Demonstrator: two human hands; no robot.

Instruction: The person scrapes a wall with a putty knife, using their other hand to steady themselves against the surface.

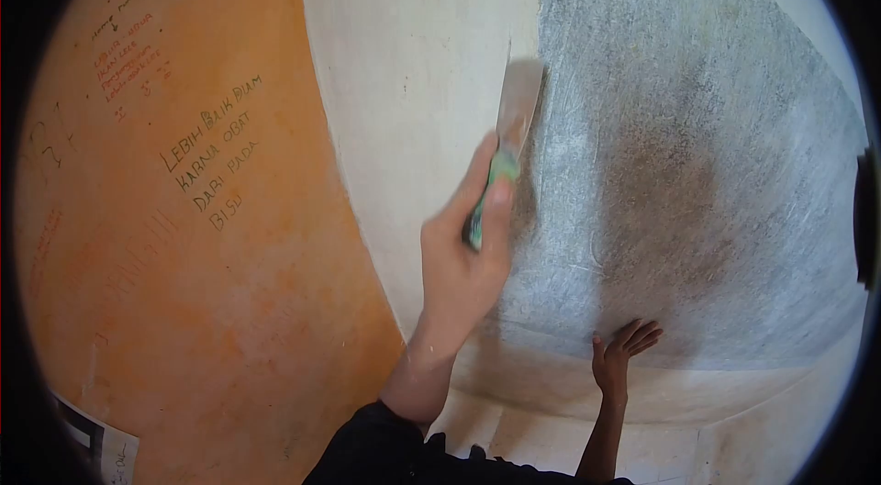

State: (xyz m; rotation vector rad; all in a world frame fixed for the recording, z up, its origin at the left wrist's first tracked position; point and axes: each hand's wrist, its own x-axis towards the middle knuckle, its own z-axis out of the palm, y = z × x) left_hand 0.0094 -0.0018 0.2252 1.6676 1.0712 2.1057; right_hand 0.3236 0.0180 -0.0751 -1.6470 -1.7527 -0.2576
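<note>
My left hand (463, 256) is wrapped round the green handle of a putty knife (521, 95), its wide metal blade pointing up. The blade lies at the border where a white wall strip (418, 54) meets a grey, rough-textured wall panel (661, 35). Slight blur shows on the hand and blade. Lower down to the right, my right hand (622, 352) is raised at the lower part of the grey panel, with its fingers spread and nothing held. My shadow darkens the middle of that panel.
An orange wall section (275, 301) with handwritten words fills the left side. Part of a paper sheet (117, 453) shows at the lower left. Below the grey panel runs a pale ledge (679, 391), and a dark object (865, 219) sits at the right edge.
</note>
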